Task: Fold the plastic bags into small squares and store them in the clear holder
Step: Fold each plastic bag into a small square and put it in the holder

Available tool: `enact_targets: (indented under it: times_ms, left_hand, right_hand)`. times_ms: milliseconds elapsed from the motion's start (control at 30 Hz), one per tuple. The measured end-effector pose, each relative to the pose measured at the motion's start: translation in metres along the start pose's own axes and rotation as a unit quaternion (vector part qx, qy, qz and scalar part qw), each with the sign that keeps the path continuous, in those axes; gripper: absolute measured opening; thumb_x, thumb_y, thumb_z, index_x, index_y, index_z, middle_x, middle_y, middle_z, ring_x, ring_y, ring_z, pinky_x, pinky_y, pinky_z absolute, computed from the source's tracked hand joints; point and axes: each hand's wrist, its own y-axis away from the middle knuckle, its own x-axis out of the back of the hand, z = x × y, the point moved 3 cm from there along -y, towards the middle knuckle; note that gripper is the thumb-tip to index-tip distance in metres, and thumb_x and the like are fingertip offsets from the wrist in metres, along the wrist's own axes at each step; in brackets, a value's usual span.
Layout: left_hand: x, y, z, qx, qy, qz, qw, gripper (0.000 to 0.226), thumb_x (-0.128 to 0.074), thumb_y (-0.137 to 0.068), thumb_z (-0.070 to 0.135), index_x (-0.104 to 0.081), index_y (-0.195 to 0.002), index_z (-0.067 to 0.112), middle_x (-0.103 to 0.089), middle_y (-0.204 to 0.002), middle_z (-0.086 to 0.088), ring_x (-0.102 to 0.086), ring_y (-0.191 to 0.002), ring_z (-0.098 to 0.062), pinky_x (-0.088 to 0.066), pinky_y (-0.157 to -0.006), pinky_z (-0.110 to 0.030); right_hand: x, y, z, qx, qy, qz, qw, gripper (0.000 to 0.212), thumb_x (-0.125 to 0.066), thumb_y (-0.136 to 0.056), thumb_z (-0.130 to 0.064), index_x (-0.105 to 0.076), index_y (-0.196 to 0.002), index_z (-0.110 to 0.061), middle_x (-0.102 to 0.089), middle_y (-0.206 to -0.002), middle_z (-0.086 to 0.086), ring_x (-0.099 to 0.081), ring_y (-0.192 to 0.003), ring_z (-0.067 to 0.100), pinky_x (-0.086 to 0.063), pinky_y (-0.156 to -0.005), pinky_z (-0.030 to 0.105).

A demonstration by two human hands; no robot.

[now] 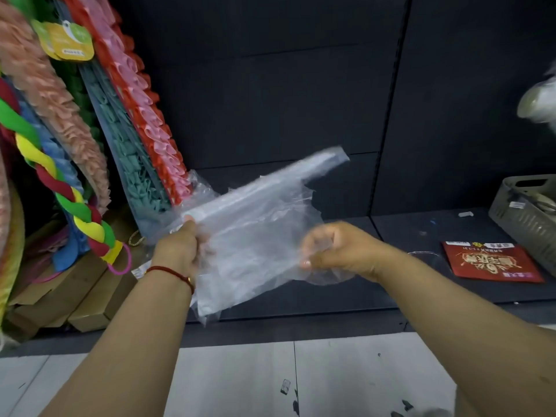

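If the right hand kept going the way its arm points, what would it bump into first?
Probably the clear plastic bag it already grips, then the left hand holding the other side. Depth past them is hard to judge.

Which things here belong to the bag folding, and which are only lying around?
For the job:
clear plastic bag
left hand
right hand

Lying about:
red packet
grey basket
braided foam rope
cardboard boxes

A shop aisle: dark retail shelving (270, 100), packaged colourful garlands (48, 94) with a hang tag (64, 40), grey basket (529, 215), red packet (493, 261).
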Motion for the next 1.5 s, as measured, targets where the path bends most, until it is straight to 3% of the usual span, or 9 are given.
enact_targets:
  times_ms: [133,200,500,767,933,1033,1133,1233,1500]
  left_hand:
    - [-0.006,0.015,-0.001,0.115,0.021,-0.187,0.975,0.037,-0.057,-0.091,0.051,-0.065,-0.095,0.016,-0.072,-0.079,-0.011,-0.063,-0.070,-0.023,-0.051,-0.070,-0.035]
    - [-0.012,0.023,-0.011,0.145,-0.023,-0.253,0.956,0.028,-0.065,-0.086,0.037,-0.067,-0.091,0.009,-0.071,-0.082,-0.010,-0.064,-0.063,-0.020,-0.052,-0.063,-0.030]
    - [-0.011,-0.004,-0.025,-0.019,-0.123,-0.077,0.989,0.023,-0.059,-0.097,0.031,-0.062,-0.084,0.012,-0.044,-0.052,0.004,-0.030,-0.040,-0.011,-0.024,-0.037,-0.015]
    - [0.007,-0.013,-0.010,-0.178,-0.251,-0.035,0.951,0.030,-0.056,-0.098,0.034,-0.069,-0.082,0.012,-0.049,-0.050,-0.001,-0.036,-0.043,-0.015,-0.030,-0.047,-0.024]
    - [0.010,-0.024,-0.012,-0.074,-0.116,-0.080,0.987,0.032,-0.067,-0.089,0.041,-0.070,-0.096,0.010,-0.031,-0.049,0.004,-0.019,-0.041,-0.011,-0.018,-0.038,-0.015]
    - [0.009,-0.021,-0.012,-0.009,-0.011,-0.148,0.989,0.050,-0.073,-0.070,0.040,-0.064,-0.103,0.004,-0.052,-0.073,0.000,-0.021,-0.035,-0.006,-0.016,-0.031,-0.012]
    - [0.000,-0.006,-0.012,0.047,0.062,-0.223,0.972,0.020,-0.062,-0.087,0.022,-0.070,-0.092,0.004,-0.060,-0.072,-0.004,-0.023,-0.025,-0.004,-0.015,-0.025,-0.012]
    - [-0.012,0.009,-0.011,0.076,0.120,-0.260,0.955,0.020,-0.051,-0.097,0.017,-0.067,-0.093,0.006,-0.054,-0.095,-0.013,-0.028,-0.023,-0.003,-0.018,-0.022,-0.013]
    - [-0.036,0.052,0.010,0.071,0.261,-0.400,0.876,0.011,-0.074,-0.075,0.024,-0.075,-0.073,0.013,-0.059,-0.104,-0.007,-0.035,-0.022,-0.003,-0.026,-0.022,-0.012]
  right_hand:
    - [0.013,0.002,-0.008,0.017,-0.016,0.074,0.997,0.014,-0.079,-0.078,-0.018,-0.065,-0.075,-0.015,-0.065,-0.084,0.014,-0.062,-0.077,0.024,-0.057,-0.074,0.047]
    - [0.017,0.002,-0.006,0.020,-0.005,0.068,0.997,0.016,-0.077,-0.081,-0.019,-0.064,-0.073,-0.017,-0.067,-0.078,0.008,-0.062,-0.074,0.022,-0.053,-0.070,0.043]
    - [0.032,0.006,0.006,-0.001,-0.087,0.048,0.995,0.015,-0.072,-0.084,-0.014,-0.058,-0.085,-0.008,-0.061,-0.060,-0.002,-0.040,-0.051,0.018,-0.049,-0.055,0.020]
    - [0.060,0.010,0.018,-0.050,0.011,0.130,0.990,0.078,-0.066,-0.057,-0.079,-0.066,-0.103,-0.016,-0.066,-0.069,-0.002,-0.050,-0.057,0.013,-0.043,-0.068,0.027]
    - [0.065,0.010,0.017,-0.062,0.036,0.159,0.985,0.046,-0.046,-0.091,-0.059,-0.066,-0.101,-0.019,-0.067,-0.070,0.003,-0.055,-0.057,0.020,-0.048,-0.086,0.032]
    - [0.062,0.008,0.023,-0.127,0.028,0.146,0.981,0.052,-0.040,-0.095,-0.060,-0.065,-0.101,-0.014,-0.066,-0.070,0.007,-0.055,-0.054,0.020,-0.046,-0.068,0.031]
    - [0.052,0.004,0.039,-0.230,0.057,0.090,0.967,0.062,-0.037,-0.094,-0.064,-0.067,-0.097,-0.010,-0.064,-0.069,0.007,-0.053,-0.051,0.017,-0.042,-0.058,0.029]
    - [0.035,-0.001,0.053,-0.282,0.059,0.046,0.957,0.070,-0.037,-0.091,-0.069,-0.072,-0.092,-0.008,-0.069,-0.078,0.006,-0.060,-0.068,0.019,-0.052,-0.080,0.036]
    - [-0.016,-0.013,0.053,-0.265,-0.176,-0.046,0.947,0.098,-0.033,-0.071,-0.087,-0.071,-0.108,-0.005,-0.070,-0.109,0.019,-0.066,-0.103,0.033,-0.047,-0.100,0.040]
